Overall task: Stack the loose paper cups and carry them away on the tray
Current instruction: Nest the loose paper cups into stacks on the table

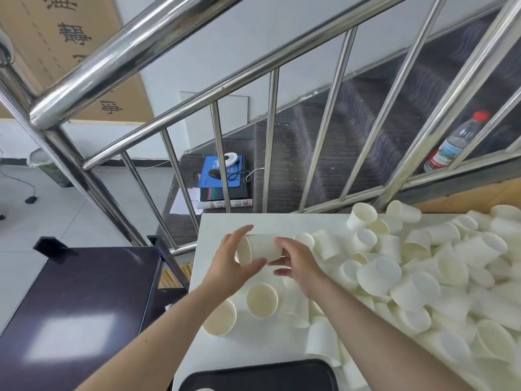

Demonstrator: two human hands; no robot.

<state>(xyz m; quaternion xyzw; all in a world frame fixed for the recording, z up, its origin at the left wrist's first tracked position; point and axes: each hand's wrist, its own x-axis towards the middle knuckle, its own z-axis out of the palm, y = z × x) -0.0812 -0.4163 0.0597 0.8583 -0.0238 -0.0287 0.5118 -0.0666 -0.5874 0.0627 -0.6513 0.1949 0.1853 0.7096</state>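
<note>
Nearest, at the bottom edge, sits the dark tray (259, 375), apparently bare. Above it, mid-frame, both hands hold one paper cup (260, 248) on its side, long axis left-right. Left hand (234, 265) curls around the open rim; right hand (296, 262) pinches the base end. Loose cups (423, 275) lie heaped rightward, nearer the right hand.

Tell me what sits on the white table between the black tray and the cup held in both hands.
In the head view, loose paper cups lie between the black tray and the held cup.
</note>
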